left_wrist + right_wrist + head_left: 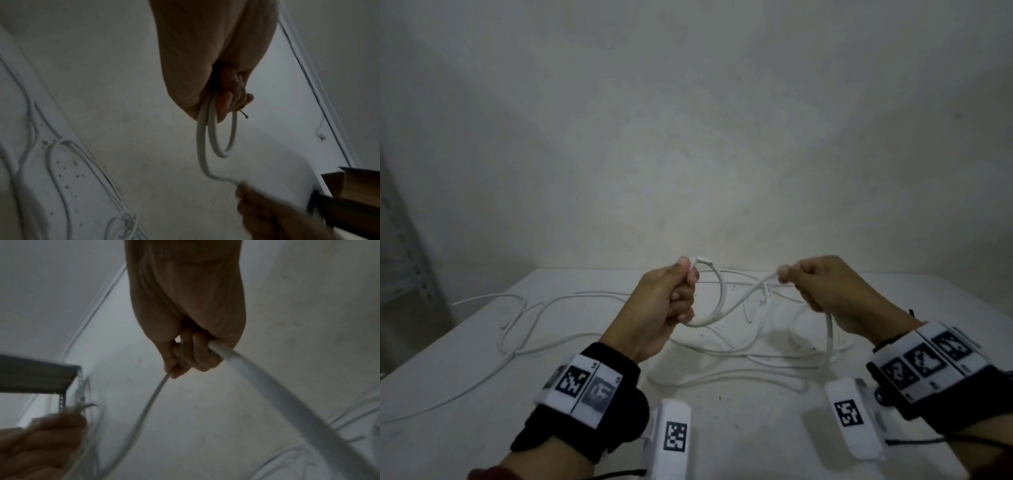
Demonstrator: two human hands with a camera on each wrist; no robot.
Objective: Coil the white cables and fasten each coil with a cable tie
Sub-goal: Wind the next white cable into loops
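My left hand (671, 298) is raised above the table and grips a small loop of white cable (717, 298), thumb on top. In the left wrist view the loop (216, 138) hangs below the curled fingers (226, 104), with a bare wire end poking out beside them. My right hand (822, 284) holds the same cable further along, pinching it at the fingertips; the cable (267, 386) runs through the fist and drops toward the table. Between the hands the cable sags in a short span (750, 291).
Several loose white cables (534, 325) sprawl across the white table (722, 428), reaching its left and back edges. A pale wall stands right behind the table. A grey metal shelf (400, 260) is at the far left.
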